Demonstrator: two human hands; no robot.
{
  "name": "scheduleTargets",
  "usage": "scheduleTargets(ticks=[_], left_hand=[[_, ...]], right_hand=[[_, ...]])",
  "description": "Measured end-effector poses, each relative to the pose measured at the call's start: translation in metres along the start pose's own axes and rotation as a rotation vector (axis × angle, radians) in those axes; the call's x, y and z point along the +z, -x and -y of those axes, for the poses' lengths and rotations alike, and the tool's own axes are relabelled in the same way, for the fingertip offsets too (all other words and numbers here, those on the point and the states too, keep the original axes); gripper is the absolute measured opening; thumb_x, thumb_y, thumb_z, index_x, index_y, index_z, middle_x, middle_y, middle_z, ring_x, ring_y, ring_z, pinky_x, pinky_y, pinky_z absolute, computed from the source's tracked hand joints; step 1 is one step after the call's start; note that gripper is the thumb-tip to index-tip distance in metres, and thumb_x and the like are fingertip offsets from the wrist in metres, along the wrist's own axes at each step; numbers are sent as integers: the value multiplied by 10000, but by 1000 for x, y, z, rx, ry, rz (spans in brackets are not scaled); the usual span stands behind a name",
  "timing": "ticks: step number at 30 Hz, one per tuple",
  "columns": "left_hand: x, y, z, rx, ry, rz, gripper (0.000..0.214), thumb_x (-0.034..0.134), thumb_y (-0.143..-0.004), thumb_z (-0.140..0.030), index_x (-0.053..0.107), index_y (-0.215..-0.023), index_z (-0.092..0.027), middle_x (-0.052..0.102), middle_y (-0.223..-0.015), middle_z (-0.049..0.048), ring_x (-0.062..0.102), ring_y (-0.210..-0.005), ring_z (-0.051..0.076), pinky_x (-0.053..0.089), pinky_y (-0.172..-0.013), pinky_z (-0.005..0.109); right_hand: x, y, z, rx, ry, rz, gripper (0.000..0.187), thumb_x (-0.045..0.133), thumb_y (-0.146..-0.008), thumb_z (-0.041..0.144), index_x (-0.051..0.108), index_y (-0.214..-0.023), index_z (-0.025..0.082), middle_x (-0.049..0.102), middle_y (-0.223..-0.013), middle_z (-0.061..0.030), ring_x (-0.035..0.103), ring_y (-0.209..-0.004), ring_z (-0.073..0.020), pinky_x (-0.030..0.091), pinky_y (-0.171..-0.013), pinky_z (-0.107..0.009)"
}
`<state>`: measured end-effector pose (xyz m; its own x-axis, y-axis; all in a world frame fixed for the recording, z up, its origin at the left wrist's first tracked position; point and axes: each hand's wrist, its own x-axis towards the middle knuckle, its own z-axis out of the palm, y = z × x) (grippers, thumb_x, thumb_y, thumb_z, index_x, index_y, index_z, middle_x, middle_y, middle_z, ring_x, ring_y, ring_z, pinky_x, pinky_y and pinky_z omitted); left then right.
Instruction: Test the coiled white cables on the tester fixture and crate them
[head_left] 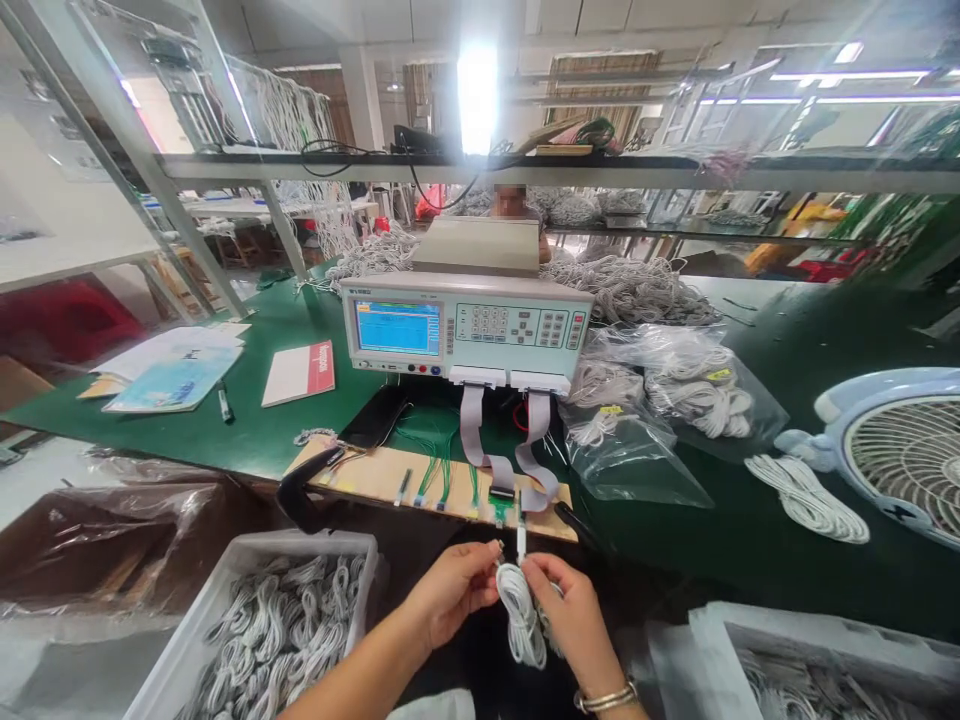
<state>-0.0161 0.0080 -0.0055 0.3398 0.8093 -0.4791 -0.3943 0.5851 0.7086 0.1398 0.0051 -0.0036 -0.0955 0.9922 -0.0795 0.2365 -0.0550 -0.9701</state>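
Observation:
A coiled white cable point(521, 618) hangs between my two hands at the front edge of the bench. My left hand point(466, 580) is closed, pinching one small metal-tipped plug end of it. With thumb and fingers closed, my right hand point(559, 592) grips the cable close to its white connector point(522, 535). That connector points up at the wooden board point(442, 478) and seems to meet the socket there; whether it is fully in cannot be made out. Just beside it on the board sits a green circuit board point(498, 508), joined by grey ribbon cables point(472, 425) to the tester point(469, 330).
A white bin point(360, 545) of coiled cables stands at lower left, another bin point(709, 630) at lower right. Bagged cables point(697, 385), a loose coil point(810, 498) and a fan point(900, 440) are on the right. Papers point(176, 370) lie left. A person point(510, 203) sits behind the tester.

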Motion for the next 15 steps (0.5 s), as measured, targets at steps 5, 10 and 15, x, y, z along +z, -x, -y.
scheduleTargets(ticks=[5, 10, 15], left_hand=[[-5, -5, -2, 38, -7, -40, 284, 680, -558, -336, 518, -627, -112, 496, -533, -17, 422, -441, 39, 355, -474, 165], [5, -10, -3, 105, 59, -131, 282, 668, -564, -337, 486, -581, -123, 519, -513, -10, 421, -403, 39, 322, -435, 162], [19, -8, 5, 153, 248, -199, 287, 662, -579, -348, 477, -571, -128, 489, -494, -30, 387, -400, 26, 312, -445, 157]], right_hand=[[5, 4, 5, -17, 21, 43, 274, 533, -741, 358, 646, -844, 131, 634, -679, -36, 542, -619, -162, 426, -567, -224], [4, 2, 7, 19, -20, 55, 284, 551, -725, 370, 643, -844, 129, 618, -629, -27, 543, -587, -156, 424, -524, -214], [2, 1, 11, 94, -107, 51, 301, 599, -678, 394, 649, -812, 129, 629, -638, -35, 563, -610, -173, 445, -546, -227]])
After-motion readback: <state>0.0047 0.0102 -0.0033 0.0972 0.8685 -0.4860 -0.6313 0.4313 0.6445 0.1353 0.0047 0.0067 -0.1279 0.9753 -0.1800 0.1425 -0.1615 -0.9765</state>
